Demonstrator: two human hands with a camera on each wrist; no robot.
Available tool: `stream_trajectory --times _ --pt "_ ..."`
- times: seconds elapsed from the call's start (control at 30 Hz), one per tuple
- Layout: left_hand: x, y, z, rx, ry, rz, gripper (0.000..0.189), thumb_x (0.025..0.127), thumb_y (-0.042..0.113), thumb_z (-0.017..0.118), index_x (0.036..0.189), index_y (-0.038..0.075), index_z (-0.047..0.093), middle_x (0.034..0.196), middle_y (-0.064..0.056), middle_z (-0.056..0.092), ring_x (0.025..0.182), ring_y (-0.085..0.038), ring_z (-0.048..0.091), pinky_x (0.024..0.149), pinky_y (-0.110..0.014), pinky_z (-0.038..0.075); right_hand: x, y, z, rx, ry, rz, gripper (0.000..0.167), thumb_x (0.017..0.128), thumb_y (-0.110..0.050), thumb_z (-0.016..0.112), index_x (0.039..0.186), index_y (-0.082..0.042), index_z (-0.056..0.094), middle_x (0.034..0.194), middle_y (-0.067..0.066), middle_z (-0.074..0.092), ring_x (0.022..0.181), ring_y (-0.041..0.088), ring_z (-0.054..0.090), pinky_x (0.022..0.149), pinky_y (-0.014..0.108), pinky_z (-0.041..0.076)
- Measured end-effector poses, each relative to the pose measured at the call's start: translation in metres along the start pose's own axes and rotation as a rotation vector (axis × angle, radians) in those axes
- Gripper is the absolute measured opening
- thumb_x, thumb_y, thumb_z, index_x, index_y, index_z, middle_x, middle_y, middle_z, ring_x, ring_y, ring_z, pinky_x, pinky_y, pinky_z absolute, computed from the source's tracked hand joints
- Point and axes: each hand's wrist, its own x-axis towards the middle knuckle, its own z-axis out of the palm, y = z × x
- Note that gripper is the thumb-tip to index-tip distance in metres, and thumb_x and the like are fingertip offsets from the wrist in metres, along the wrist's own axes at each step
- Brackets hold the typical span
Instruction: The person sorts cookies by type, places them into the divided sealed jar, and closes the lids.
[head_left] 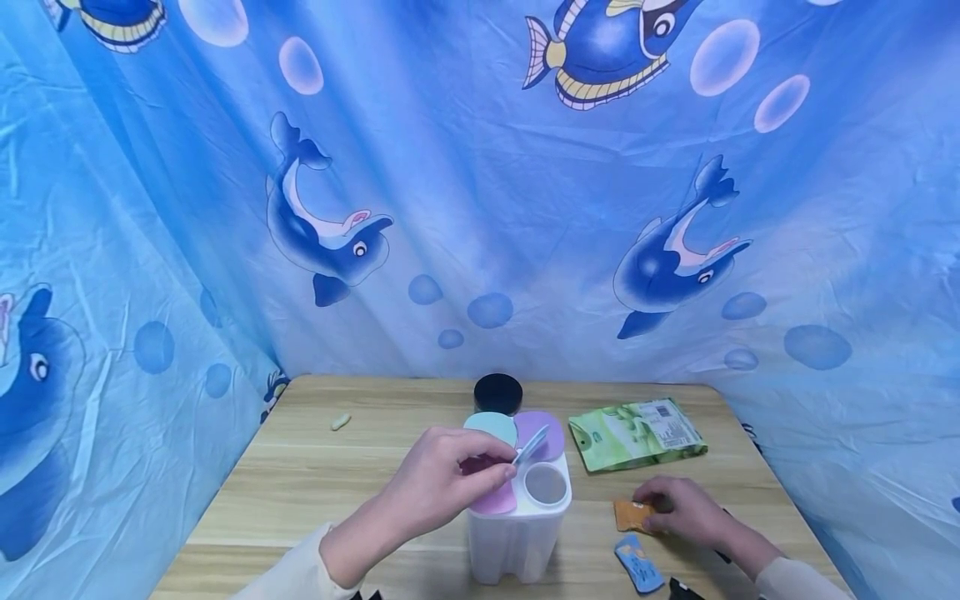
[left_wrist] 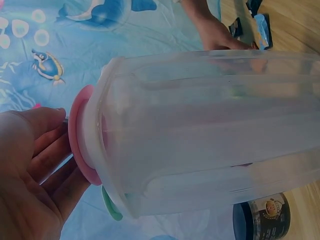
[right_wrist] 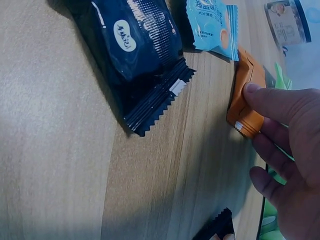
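A clear plastic container [head_left: 513, 542] with a white top stands upright on the table. My left hand [head_left: 442, 479] is over it, thumb and fingers pinching a tilted light blue lid [head_left: 534, 443]. Beside that lid a round opening [head_left: 545, 484] is uncovered; green [head_left: 491, 426], purple [head_left: 551, 429] and pink [head_left: 497, 501] lids lie on the top. Right of the container, my right hand [head_left: 686, 510] grips an orange snack packet [right_wrist: 245, 95] at its edge, thumb on its upper face. A light blue packet [head_left: 639, 563] lies just in front of it.
Behind the container stands a black-lidded jar [head_left: 498, 393]. A green snack bag [head_left: 637, 435] lies at the back right, and a small pale piece [head_left: 341, 422] at the back left. Near the right hand is a dark blue packet [right_wrist: 135, 45]. A blue printed curtain [head_left: 465, 208] encloses the table.
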Motion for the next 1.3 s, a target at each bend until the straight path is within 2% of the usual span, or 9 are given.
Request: stream_trajectory --times 0.27,0.57,0.8,0.9,1.07,1.3 --pt "0.0 0.0 0.0 -0.004 0.002 0.002 0.01 0.088 0.015 0.081 0.098 0.019 0.081 0.085 0.015 0.074 0.076 0.005 0.061 0.066 -0.019 0.057 0.0 0.002 0.0 0.0 0.008 -0.031 0.025 0.084 -0.027 0.085 0.106 -0.02 0.075 0.101 -0.005 0.069 0.085 0.002 0.06 0.069 0.025 0.052" --pt "0.0 0.0 0.0 -0.021 -0.001 0.007 0.01 0.088 0.015 0.081 0.098 0.019 0.08 0.086 0.015 0.074 0.077 0.005 0.062 0.067 -0.02 0.058 -0.004 -0.002 -0.001 0.068 0.022 -0.03 0.023 0.086 -0.025 0.083 0.106 -0.019 0.074 0.103 -0.004 0.07 0.087 0.003 0.062 0.07 0.025 0.053" --pt "0.0 0.001 0.0 -0.025 -0.002 -0.003 0.01 0.088 0.015 0.081 0.097 0.019 0.081 0.087 0.015 0.074 0.078 0.005 0.062 0.068 -0.02 0.058 -0.007 -0.011 -0.009 0.131 0.048 -0.06 0.015 0.093 -0.025 0.075 0.106 -0.018 0.075 0.104 -0.003 0.073 0.089 0.003 0.065 0.073 0.025 0.056" --pt "0.0 0.001 0.001 -0.025 -0.003 -0.004 0.01 0.088 0.015 0.081 0.097 0.019 0.081 0.087 0.015 0.075 0.078 0.005 0.062 0.068 -0.02 0.058 -0.01 -0.021 -0.017 0.155 0.081 -0.069 0.015 0.096 -0.026 0.072 0.109 -0.018 0.075 0.107 -0.002 0.073 0.092 0.004 0.066 0.073 0.025 0.056" --pt "0.001 0.0 0.001 -0.026 -0.008 -0.008 0.01 0.089 0.016 0.08 0.098 0.019 0.081 0.087 0.014 0.075 0.078 0.004 0.063 0.069 -0.02 0.059 -0.015 -0.05 -0.036 0.16 0.196 -0.113 0.016 0.096 -0.027 0.073 0.11 -0.021 0.075 0.106 -0.002 0.072 0.092 0.005 0.067 0.074 0.026 0.058" --pt "0.002 0.0 0.0 -0.046 -0.019 -0.012 0.009 0.09 0.016 0.079 0.099 0.017 0.081 0.088 0.011 0.076 0.079 0.003 0.065 0.07 -0.018 0.059 -0.014 -0.106 -0.059 0.108 0.349 -0.303 0.014 0.094 -0.022 0.074 0.107 -0.027 0.075 0.1 -0.01 0.07 0.085 0.007 0.065 0.069 0.026 0.058"
